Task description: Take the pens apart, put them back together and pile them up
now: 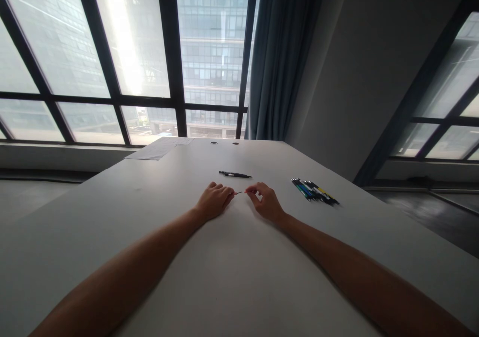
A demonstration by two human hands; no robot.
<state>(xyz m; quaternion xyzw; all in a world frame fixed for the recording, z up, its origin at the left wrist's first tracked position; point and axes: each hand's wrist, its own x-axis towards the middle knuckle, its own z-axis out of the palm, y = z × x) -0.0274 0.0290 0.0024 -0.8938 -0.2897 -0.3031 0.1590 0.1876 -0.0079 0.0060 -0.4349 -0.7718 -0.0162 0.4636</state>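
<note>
My left hand [216,200] rests on the white table with its fingers closed on a thin dark stick [239,193]. The stick is short and pokes out past the fingertips to the right; its exact kind is too small to tell. Facing it across a narrow gap, my right hand [265,202] is closed in a pinch. A small reddish spot shows at those fingertips, and what they hold, if anything, I cannot make out. Just beyond both hands lies a black pen [235,175], roughly crosswise, touched by neither.
To the right of my right hand, several pens [315,192] lie side by side in dark, blue, green and yellow tones. Sheets of paper [155,150] lie at the table's far left edge. Two dark round discs [235,143] sit at the far end, before the windows.
</note>
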